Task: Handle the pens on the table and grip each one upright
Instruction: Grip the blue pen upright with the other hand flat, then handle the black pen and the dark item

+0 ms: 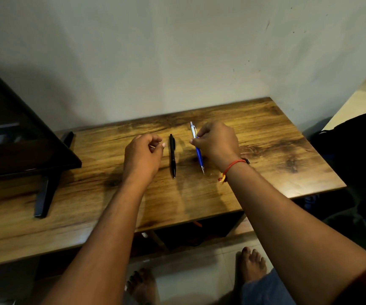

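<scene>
Hands are reaching in over the wooden table (265,139) from 6 o'clock. Taking the black pen (172,156) as the centre of the dial, it is lying flat on the wood, apart from both hands, with its tip pointing to 6 o'clock and its clip end to 12 o'clock. The left hand (142,155) is hanging just beside it at 9 o'clock. Its fingers are curling loosely, the thumb tip near the forefinger, and it is holding nothing. At 3 o'clock the right hand (218,142) is pinching the blue pen (199,155) between thumb and forefinger, round the upper part of the barrel. That pen is tilting rather than standing straight. Its silver clip end is sticking out past the knuckles toward 12 o'clock and its metal tip is pointing down toward 6 o'clock, close to the wood; whether the tip is touching the surface I cannot tell. The two pens are running nearly parallel, apart from each other. A red thread (232,165) is circling the right wrist. Well apart at 9 o'clock, a dark framed panel (23,150) is standing on a black angled foot (45,190). A black bag (353,139) is sitting off the table's end at 3 o'clock. A pale wall (177,51) is rising at 12 o'clock, and bare feet (251,263) are showing on the floor at 6 o'clock.
</scene>
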